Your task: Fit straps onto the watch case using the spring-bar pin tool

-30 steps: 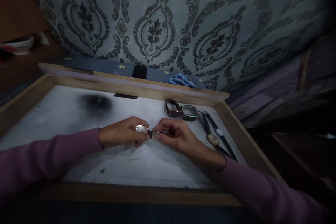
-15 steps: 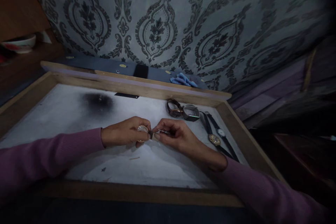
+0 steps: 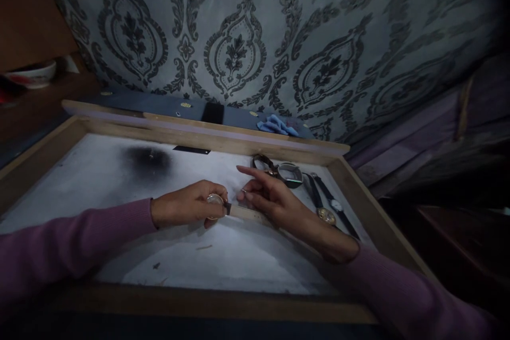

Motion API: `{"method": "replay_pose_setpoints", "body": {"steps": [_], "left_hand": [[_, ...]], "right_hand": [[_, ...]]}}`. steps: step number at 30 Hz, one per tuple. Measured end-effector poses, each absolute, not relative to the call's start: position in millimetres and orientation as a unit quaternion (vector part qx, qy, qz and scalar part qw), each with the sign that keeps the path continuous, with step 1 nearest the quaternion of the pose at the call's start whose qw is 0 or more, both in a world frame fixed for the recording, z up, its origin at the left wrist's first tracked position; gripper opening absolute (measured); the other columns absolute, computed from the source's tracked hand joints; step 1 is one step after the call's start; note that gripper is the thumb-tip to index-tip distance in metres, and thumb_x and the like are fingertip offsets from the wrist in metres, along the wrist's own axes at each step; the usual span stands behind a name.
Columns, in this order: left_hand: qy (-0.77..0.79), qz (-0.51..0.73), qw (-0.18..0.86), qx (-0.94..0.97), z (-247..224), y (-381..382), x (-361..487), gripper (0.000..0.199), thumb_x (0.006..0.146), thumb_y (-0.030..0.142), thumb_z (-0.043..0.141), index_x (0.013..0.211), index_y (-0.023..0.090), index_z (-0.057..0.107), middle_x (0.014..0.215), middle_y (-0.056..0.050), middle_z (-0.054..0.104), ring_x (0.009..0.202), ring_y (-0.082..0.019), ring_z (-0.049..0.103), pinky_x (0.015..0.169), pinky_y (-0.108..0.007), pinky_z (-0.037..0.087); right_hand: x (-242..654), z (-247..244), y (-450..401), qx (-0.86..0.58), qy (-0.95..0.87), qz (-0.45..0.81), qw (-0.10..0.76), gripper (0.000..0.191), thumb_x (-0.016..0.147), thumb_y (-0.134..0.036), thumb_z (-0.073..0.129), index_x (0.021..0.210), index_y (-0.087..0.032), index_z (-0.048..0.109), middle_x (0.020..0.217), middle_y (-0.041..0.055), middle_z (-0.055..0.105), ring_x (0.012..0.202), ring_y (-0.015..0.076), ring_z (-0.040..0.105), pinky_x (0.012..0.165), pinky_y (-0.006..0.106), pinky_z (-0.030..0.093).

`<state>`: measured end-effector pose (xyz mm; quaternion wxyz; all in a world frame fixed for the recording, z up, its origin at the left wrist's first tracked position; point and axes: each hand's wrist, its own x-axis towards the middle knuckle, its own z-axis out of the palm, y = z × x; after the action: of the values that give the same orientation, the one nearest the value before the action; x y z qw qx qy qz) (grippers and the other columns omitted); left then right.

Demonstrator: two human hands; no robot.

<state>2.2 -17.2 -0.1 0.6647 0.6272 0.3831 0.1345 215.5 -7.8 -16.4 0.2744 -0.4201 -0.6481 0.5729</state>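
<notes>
Wooden tray [image 3: 107, 126]: shallow box, whitish bottom, pretty dim lighting overall.
Left hand [image 3: 191, 204]: gripping a round watch [image 3: 215, 200], thumb across the lower part of the case, fingers curled behind.
Right hand [image 3: 279, 203]: index finger poking out straight, thumb and another fingertip closed on what looks like a tiny shiny bit [image 3: 244, 191]; too dark for me to swear what it is.
Watch in hand: over the middle of the tray, light face tipped up, goldish rim.
Strap [image 3: 247, 213]: pale side showing, runs from that watch over to the right hand; can't tell if they touch.
Spare watches: brown-strapped one [image 3: 261, 161] looped up next to a grey one [image 3: 290, 174], both behind the right hand. Gold-faced one [image 3: 326, 216] and white-faced one [image 3: 337, 205] lie side by side on dark straps along the right.
Back wall: flat black strip [image 3: 192, 150] near it, dark smudge [image 3: 147, 162] left of that.
Behind the tray: crumpled blue cloth [image 3: 278, 125], then grey patterned wall covering [image 3: 235, 53].
Far left: bowl [image 3: 35, 75] on a brown shelf [image 3: 43, 109].
Sleeves [image 3: 99, 223]: purple, ribbed cuffs.
</notes>
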Motion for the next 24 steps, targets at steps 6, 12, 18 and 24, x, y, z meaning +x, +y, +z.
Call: {"method": "replay_pose_setpoints", "body": {"steps": [6,12,18,24], "left_hand": [[0.385,0.129,0.667,0.625,0.0,-17.4,2.2,0.012,0.071,0.029,0.052,0.073,0.018,0.048,0.053,0.006,0.049,0.052,-0.01,0.039,0.054,-0.024,0.029],[0.387,0.122,0.657,0.635,-0.8,-17.5,2.5,0.011,0.071,0.028,0.052,0.074,0.018,0.048,0.053,0.006,0.048,0.052,-0.01,0.04,0.054,-0.025,0.029],[0.384,0.125,0.65,0.644,-3.6,-16.7,2.1,0.011,0.071,0.029,0.051,0.074,0.019,0.048,0.053,0.006,0.049,0.052,-0.011,0.042,0.054,-0.025,0.03],[0.385,0.119,0.645,0.649,-3.1,-16.5,2.0,0.011,0.071,0.028,0.051,0.075,0.018,0.049,0.053,0.006,0.049,0.051,-0.01,0.041,0.055,-0.025,0.03]], "right_hand": [[215.9,-19.4,-6.2,-0.422,-0.6,0.606,0.307,0.043,0.074,-0.026,0.073,0.111,-0.019,0.052,0.094,0.002,0.059,0.073,0.0115,0.066,0.068,0.026,0.055],[216.4,-6.9,-8.9,-0.417,-0.666,0.538,0.306,0.026,0.081,-0.038,0.068,0.077,-0.016,0.056,0.071,0.001,0.06,0.065,0.0136,0.066,0.068,0.029,0.058],[214.5,-5.6,-14.2,-0.391,-0.719,0.483,0.311,0.024,0.083,-0.041,0.066,0.084,-0.017,0.062,0.097,0.0074,0.057,0.079,0.0164,0.066,0.074,0.031,0.057],[214.4,-2.3,-12.7,-0.378,-0.792,0.397,0.269,0.018,0.086,-0.033,0.063,0.079,-0.018,0.067,0.095,0.0083,0.058,0.083,0.0169,0.06,0.073,0.03,0.052]]}}
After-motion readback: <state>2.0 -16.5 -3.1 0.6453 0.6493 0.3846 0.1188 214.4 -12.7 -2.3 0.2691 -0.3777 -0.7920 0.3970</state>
